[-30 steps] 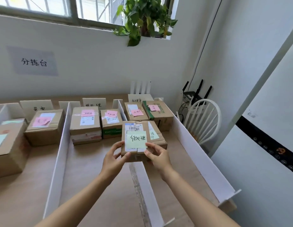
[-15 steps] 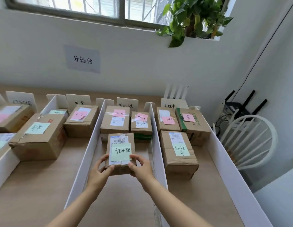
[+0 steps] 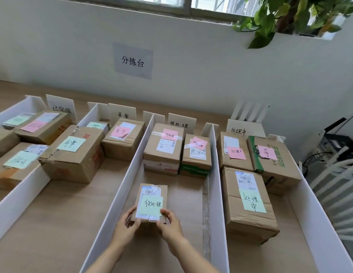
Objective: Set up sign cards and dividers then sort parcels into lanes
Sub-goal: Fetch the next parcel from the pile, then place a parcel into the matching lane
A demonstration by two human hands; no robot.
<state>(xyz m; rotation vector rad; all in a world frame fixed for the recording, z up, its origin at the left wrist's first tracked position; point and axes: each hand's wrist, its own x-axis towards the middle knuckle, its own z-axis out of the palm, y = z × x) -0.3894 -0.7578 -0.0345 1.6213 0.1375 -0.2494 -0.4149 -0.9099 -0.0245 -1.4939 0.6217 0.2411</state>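
A small cardboard parcel (image 3: 152, 196) with a green note reading 待处理 sits low in the lane between two white dividers (image 3: 122, 186) (image 3: 217, 186). My left hand (image 3: 125, 231) grips its near left corner and my right hand (image 3: 169, 226) its near right corner. Behind it stand two parcels (image 3: 163, 148) (image 3: 197, 154) with pink notes, under the sign card 待处理 (image 3: 181, 122). Other sign cards read 已完成 (image 3: 61, 107), 异常 (image 3: 122, 113) and 处理中 (image 3: 242, 130), each with parcels in front.
The right lane holds a green-noted box (image 3: 248, 201) and two more behind it. The left lanes hold several boxes, such as the big one (image 3: 73, 154). A white chair (image 3: 333, 186) stands off the table's right edge. A wall sign (image 3: 133, 61) and a plant (image 3: 290, 14) are above.
Both hands carried the green-noted parcel left from over the divider into the 待处理 lane and lowered it toward the table. The view swung left.
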